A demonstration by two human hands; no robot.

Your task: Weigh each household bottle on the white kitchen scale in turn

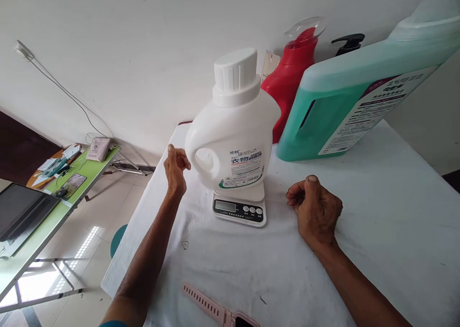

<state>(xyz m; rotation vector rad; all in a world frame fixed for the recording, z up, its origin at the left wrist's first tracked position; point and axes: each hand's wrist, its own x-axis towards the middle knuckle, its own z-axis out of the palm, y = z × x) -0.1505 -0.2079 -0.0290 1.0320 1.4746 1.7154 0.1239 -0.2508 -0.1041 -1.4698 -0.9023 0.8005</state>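
Observation:
A large white laundry disinfectant jug (230, 130) with a ribbed white cap stands upright on a small white digital scale (239, 212). The scale's display looks blank, and its buttons face me. My left hand (176, 171) is beside the jug's handle, thumb up and apart from loosely bent fingers, with nothing held. To the right of the scale, my right hand (316, 212) rests on the white-covered table (388, 231), its fingers curled in and its thumb on top. No object shows in it.
Behind the jug are a red bottle (291, 73) and a black pump top (350, 43). A big green liquid jug (334, 107) stands at the right. A pink watch (206, 304) lies at the near edge. Leftward, a green table (46, 236) holds a laptop (25, 217).

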